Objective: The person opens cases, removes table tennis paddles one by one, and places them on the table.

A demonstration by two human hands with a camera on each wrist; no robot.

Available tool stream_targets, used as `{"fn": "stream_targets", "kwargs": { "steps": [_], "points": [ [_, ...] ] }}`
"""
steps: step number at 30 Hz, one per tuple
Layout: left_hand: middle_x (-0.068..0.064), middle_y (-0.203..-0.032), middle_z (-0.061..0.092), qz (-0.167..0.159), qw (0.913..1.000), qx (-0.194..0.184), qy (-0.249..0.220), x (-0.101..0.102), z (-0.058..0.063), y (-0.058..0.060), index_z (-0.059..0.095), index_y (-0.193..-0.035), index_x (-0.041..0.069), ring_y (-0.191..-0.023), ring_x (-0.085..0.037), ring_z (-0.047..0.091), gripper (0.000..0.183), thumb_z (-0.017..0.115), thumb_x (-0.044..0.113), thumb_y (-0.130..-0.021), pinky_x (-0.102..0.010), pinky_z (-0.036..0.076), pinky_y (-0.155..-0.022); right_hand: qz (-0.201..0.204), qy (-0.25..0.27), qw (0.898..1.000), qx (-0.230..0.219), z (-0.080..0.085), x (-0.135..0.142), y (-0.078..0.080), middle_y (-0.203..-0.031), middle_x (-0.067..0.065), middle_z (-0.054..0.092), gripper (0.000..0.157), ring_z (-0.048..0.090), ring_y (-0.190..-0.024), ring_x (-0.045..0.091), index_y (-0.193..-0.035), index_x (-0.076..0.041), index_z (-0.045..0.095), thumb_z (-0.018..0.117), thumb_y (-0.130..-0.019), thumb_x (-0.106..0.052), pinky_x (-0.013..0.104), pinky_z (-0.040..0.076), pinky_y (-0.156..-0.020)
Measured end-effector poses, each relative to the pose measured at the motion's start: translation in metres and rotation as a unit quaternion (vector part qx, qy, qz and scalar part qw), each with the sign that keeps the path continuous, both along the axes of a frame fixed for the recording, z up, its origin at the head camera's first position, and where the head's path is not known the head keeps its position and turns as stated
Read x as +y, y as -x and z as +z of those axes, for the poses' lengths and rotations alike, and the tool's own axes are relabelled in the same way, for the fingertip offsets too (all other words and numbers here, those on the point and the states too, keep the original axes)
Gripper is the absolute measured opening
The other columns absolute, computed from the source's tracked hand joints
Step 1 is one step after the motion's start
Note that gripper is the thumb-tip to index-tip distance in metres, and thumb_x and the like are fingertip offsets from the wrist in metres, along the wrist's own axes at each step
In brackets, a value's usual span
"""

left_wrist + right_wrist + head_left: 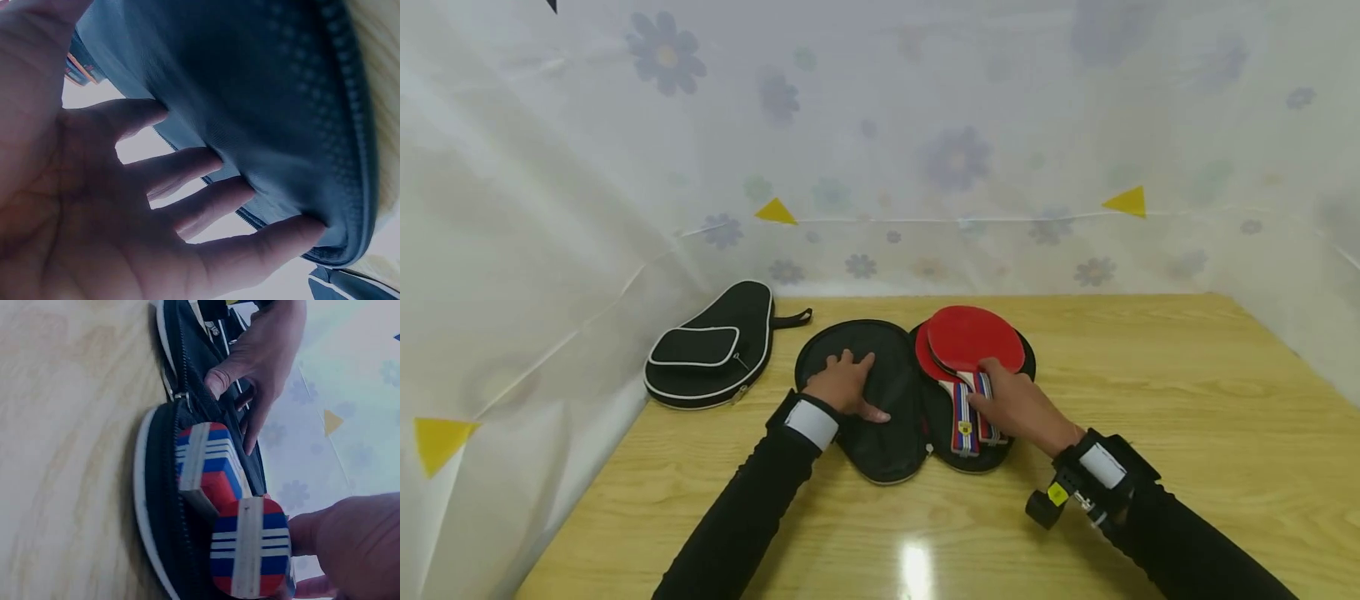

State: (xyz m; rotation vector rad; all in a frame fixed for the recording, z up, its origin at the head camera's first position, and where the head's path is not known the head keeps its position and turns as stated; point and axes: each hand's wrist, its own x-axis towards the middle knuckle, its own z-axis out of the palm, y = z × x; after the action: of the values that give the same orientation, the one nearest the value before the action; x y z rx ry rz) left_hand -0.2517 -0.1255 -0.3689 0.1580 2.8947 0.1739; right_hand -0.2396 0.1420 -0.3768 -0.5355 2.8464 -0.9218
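Note:
A black zip case (880,462) lies unfolded on the table, its two halves side by side. My left hand (842,385) rests on the left half with fingers spread, fingertips touching the dark lining (206,75). Two red table tennis paddles overlap in the right half, the upper paddle (973,337) partly covering the lower paddle (922,350). Their striped handles point toward me, and the handle ends (250,547) show close up in the right wrist view. My right hand (1022,408) pinches the upper paddle's handle between thumb and fingers.
Another black paddle case (715,333), closed, with white piping and a small pocket, lies at the back left, its strap (793,319) pointing right. A flowered sheet (880,150) hangs behind the wooden table (1150,400) and along its sides.

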Motion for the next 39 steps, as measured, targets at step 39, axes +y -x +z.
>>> {"fn": "stream_targets", "kwargs": {
  "steps": [39],
  "points": [
    [-0.023, -0.163, 0.024, -0.005, 1.0, -0.001, 0.005, 0.0, 0.002, 0.001, 0.027, -0.161, 0.019, -0.148, -0.046, 0.023, 0.108, 0.081, 0.059, -0.077, -0.07, 0.04, -0.1, -0.044, -0.009, 0.996, 0.075, 0.006, 0.081, 0.017, -0.101, 0.029, 0.066, 0.062, 0.062, -0.056, 0.014, -0.14, 0.011, 0.035, 0.065, -0.093, -0.015, 0.032, 0.051, -0.051]
  ]
}}
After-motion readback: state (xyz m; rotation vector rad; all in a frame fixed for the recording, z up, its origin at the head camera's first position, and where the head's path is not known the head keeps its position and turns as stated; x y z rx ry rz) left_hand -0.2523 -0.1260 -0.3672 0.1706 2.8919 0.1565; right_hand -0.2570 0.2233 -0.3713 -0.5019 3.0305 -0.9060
